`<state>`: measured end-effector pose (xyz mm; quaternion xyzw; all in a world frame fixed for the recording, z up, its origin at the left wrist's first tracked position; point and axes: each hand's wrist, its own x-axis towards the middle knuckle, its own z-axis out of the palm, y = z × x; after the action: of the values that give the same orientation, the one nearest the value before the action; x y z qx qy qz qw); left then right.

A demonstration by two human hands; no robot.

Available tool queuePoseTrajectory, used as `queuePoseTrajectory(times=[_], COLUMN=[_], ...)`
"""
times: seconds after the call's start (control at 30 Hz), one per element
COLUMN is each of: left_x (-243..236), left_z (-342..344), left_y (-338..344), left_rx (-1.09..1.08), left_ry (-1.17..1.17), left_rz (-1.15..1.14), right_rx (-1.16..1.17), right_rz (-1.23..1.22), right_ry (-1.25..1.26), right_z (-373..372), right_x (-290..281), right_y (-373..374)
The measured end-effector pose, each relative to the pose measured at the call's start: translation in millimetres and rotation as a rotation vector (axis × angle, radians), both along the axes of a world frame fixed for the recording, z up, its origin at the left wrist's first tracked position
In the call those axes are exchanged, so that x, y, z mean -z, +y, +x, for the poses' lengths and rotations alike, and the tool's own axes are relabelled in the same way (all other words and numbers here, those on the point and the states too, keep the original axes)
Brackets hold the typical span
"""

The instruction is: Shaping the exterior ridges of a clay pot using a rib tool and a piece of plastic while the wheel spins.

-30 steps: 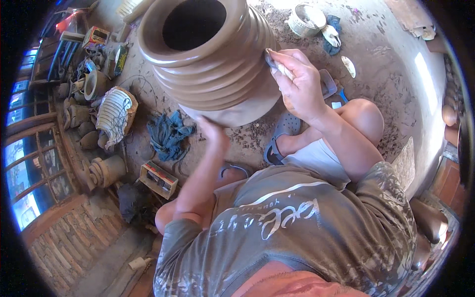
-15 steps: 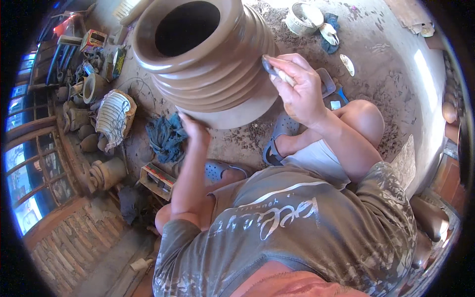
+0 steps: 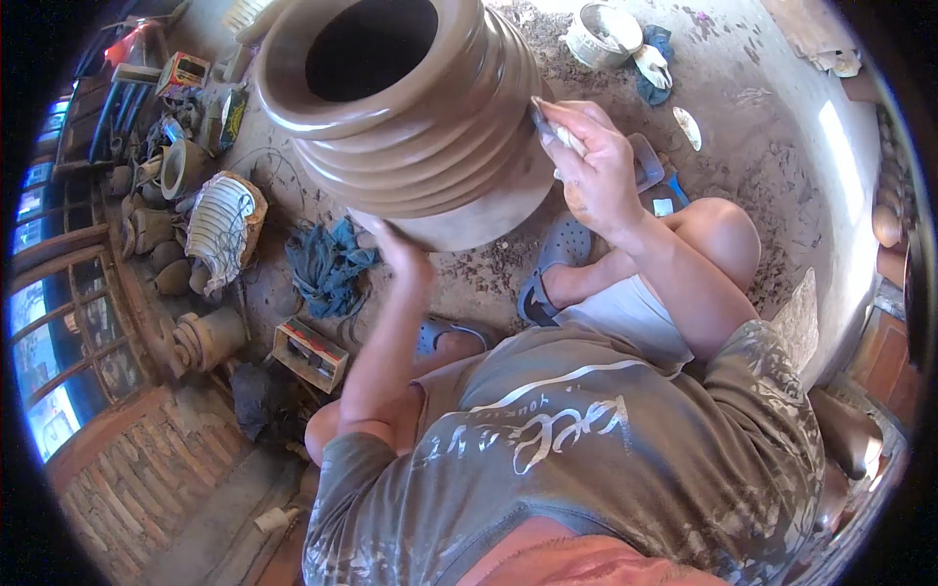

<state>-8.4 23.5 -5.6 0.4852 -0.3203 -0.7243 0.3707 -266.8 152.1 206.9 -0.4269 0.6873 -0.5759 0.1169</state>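
Note:
A big brown clay pot (image 3: 420,161) with a wide dark mouth and horizontal ridges stands in front of me, above a smooth, paler round base (image 3: 479,227). My right hand (image 3: 598,161) is closed around a small tool with a pale handle (image 3: 569,140). Its dark end (image 3: 539,117) meets the ridged wall on the pot's right side. Low on the left, my left hand (image 3: 399,249) touches the edge of the base, fingers stretched along it and slightly blurred. A crumpled blue-grey cloth (image 3: 327,269) lies beside that hand.
An open box with tools (image 3: 310,356) sits left of my foot. Small pots and a ribbed, pale piece (image 3: 227,225) crowd the left side. Beyond my right hand are a clear plastic tub (image 3: 645,163), a blue-handled brush (image 3: 674,186) and a white bucket (image 3: 603,36).
My right hand has shifted slightly right with the tool, whose end now points more upward. My left hand has slid a little to the right along the base's edge.

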Motion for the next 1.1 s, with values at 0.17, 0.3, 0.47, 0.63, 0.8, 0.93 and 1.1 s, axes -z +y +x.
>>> queuePoseTrajectory(times=[0.17,0.3,0.47,0.63,0.8,0.93,1.1], left_x=[-26.9,-41.3,-26.0,-15.6,-23.2,-13.7,-23.2], left_z=[-35.6,-36.8,22.1,-30.6,-38.3,6.2,-10.8], left_y=[126.8,91.8,-38.8,94.4,137.1,5.4,1.9], left_rx=[0.362,0.141,-0.110,0.059,0.242,-0.073,-0.089], left_ry=[-0.056,-0.028,-0.001,0.024,-0.001,0.044,-0.140], left_rz=[0.397,0.362,0.042,0.225,0.445,-0.045,-0.113], right_rx=[-0.015,-0.003,-0.028,0.001,0.024,-0.009,-0.069], right_rz=[0.026,0.000,-0.018,-0.031,-0.045,-0.080,-0.113], right_ry=[0.005,0.036,-0.007,-0.006,0.052,0.049,0.077], right_z=[5.0,1.0,5.0,5.6,6.5,15.9,25.3], right_x=[-1.5,2.1,1.2,-1.6,4.4,-0.3,6.5], right_y=[4.1,6.6,8.1,6.4,6.2,7.6,11.1])
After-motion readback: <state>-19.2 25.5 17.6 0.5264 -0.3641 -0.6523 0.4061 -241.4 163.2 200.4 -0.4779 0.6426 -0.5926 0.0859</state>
